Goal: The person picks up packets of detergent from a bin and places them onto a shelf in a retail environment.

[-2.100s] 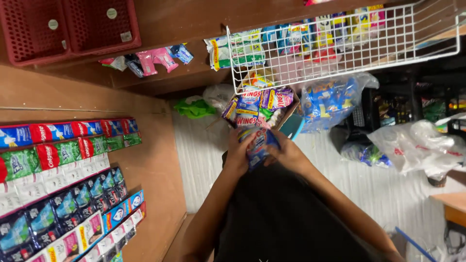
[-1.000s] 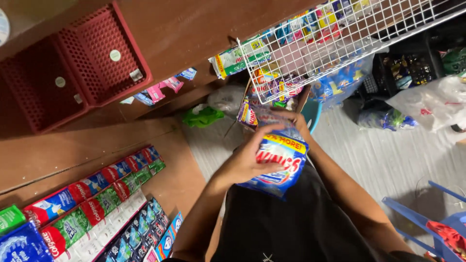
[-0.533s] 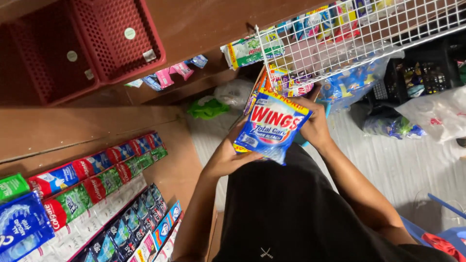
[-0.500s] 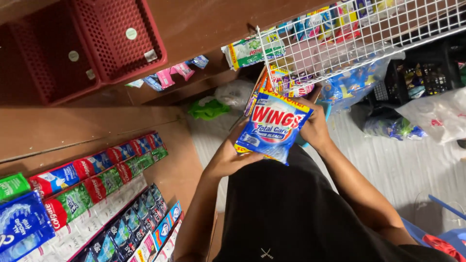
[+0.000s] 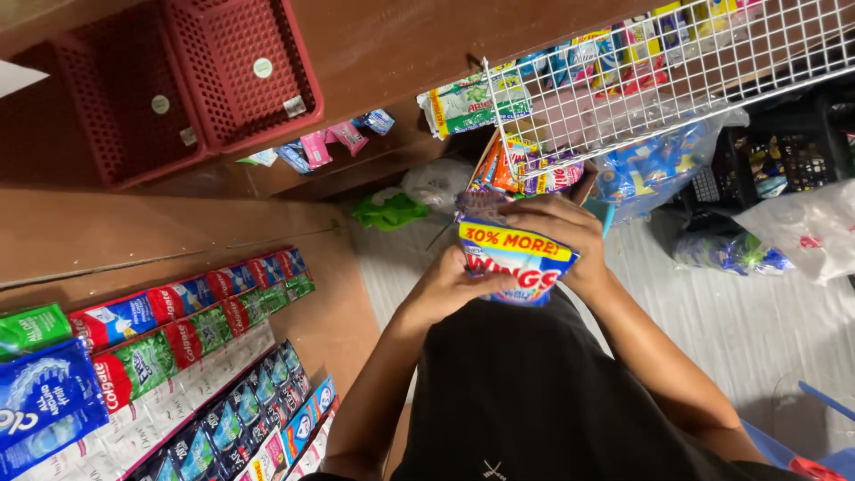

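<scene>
Both my hands hold a blue sachet pack with a yellow band and red lettering (image 5: 517, 263) in front of my chest. My left hand (image 5: 450, 287) grips its lower left side, thumb across the front. My right hand (image 5: 561, 236) covers the top right corner, fingers curled over the pack's upper edge. Just behind the pack hang several orange and purple sachets (image 5: 525, 169) under a white wire basket (image 5: 677, 80). My black shirt fills the lower middle of the view.
Red plastic baskets (image 5: 191, 80) sit on a brown wooden shelf at upper left. Strips of red, green and blue sachets (image 5: 169, 343) hang at lower left. Clear bags of packets (image 5: 655, 169) and a white plastic bag (image 5: 802, 227) lie on the pale floor at right.
The blue pack has turned more upright and come closer to my chest, with its yellow band now on top. My right hand has shifted onto its top edge.
</scene>
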